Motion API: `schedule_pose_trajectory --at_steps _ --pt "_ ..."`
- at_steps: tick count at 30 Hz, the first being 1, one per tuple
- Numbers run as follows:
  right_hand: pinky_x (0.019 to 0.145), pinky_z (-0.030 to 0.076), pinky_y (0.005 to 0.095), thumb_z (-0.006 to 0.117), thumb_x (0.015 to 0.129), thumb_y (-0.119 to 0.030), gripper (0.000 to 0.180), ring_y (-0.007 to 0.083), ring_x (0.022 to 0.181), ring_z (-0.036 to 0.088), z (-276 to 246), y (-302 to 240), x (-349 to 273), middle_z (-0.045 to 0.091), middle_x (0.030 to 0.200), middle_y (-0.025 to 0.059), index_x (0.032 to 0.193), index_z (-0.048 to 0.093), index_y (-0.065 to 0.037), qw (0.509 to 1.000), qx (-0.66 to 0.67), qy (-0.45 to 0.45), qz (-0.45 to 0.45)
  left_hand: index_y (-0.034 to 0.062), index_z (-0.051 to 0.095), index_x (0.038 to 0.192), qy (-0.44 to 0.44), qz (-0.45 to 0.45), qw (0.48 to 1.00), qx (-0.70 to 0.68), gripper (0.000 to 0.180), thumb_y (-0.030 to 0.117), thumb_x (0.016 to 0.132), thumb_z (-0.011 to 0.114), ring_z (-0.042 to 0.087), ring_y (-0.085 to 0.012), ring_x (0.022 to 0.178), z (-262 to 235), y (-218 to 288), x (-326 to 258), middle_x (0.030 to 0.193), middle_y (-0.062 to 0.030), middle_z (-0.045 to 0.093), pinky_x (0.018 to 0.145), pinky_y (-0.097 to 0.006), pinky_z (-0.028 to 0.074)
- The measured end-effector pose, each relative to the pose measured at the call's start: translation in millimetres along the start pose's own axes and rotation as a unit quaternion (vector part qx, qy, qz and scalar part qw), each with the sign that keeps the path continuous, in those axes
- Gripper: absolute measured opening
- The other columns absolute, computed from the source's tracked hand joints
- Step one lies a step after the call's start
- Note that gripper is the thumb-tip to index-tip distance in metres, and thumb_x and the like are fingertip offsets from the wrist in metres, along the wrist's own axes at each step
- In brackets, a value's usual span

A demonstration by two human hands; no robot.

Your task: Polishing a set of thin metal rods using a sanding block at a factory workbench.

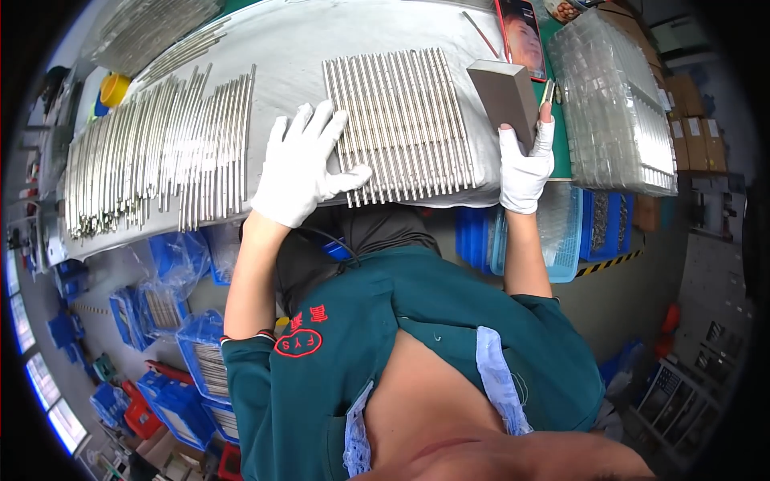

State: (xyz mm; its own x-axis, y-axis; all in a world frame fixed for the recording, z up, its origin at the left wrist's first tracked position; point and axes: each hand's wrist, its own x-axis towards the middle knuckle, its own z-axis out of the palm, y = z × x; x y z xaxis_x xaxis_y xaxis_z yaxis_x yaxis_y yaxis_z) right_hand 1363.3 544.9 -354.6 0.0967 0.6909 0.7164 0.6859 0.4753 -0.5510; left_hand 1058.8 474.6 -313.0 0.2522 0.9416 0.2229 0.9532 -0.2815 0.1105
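A row of slim metal rods lies side by side on the white-covered table in front of me. My left hand, in a white glove, rests at the left edge of this row. Its fingers are stretched out and spread, and the thumb reaches over the rods' near ends. To the right of the row, my right hand wears a white glove with bare fingertips showing. It grips the near end of a brown rectangular block with a pale end face, which stands clear of the rods.
A larger batch of metal rods covers the table's left side, with a yellow cup behind it. At the far right are a phone and stacked clear plastic trays. Blue bins and a light-blue basket stand below the table edge.
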Motion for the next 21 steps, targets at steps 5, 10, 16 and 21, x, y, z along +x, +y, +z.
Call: schedule_pose_trajectory --at_steps 5,10,16,21 --pt "0.071 0.054 0.0355 0.08 0.073 -0.009 0.071 0.0286 0.077 0.066 0 -1 0 0.066 0.092 0.018 0.138 0.051 -0.007 1.0 0.001 -0.002 0.009 0.0031 0.054 0.131 0.011 0.022 1.0 -0.017 0.084 0.066 0.075 0.061 0.047 -0.0392 0.125 0 3 4 0.135 -0.0198 0.051 0.106 -0.052 0.031" --pt "0.071 0.054 0.0354 0.08 0.073 -0.009 0.072 0.0285 0.076 0.066 1 0 -1 0.066 0.092 0.0178 0.138 0.05 -0.009 0.999 0.023 -0.005 0.028 0.0035 0.054 0.13 0.022 0.028 0.999 -0.018 0.083 0.066 0.076 0.06 0.047 -0.0391 0.124 6 2 2 0.135 -0.0195 0.051 0.106 -0.052 0.03" --pt "0.072 0.054 0.0351 0.08 0.074 -0.009 0.072 0.0287 0.076 0.066 2 2 -2 0.067 0.091 0.0177 0.139 0.05 -0.009 1.0 0.012 -0.007 0.021 0.0046 0.055 0.13 0.003 0.011 1.0 -0.008 0.082 0.066 0.076 0.061 0.048 -0.0395 0.124 -3 -6 -6 0.135 -0.0183 0.052 0.107 -0.053 0.03" --pt "0.074 0.054 0.0354 0.079 0.075 -0.009 0.072 0.0289 0.079 0.067 0 2 -2 0.067 0.092 0.0187 0.14 0.049 -0.011 0.999 0.037 -0.01 0.035 0.0041 0.055 0.129 -0.003 -0.013 1.0 0.009 0.08 0.065 0.076 0.061 0.049 -0.0402 0.123 -10 -12 -17 0.133 -0.0181 0.053 0.107 -0.053 0.029"
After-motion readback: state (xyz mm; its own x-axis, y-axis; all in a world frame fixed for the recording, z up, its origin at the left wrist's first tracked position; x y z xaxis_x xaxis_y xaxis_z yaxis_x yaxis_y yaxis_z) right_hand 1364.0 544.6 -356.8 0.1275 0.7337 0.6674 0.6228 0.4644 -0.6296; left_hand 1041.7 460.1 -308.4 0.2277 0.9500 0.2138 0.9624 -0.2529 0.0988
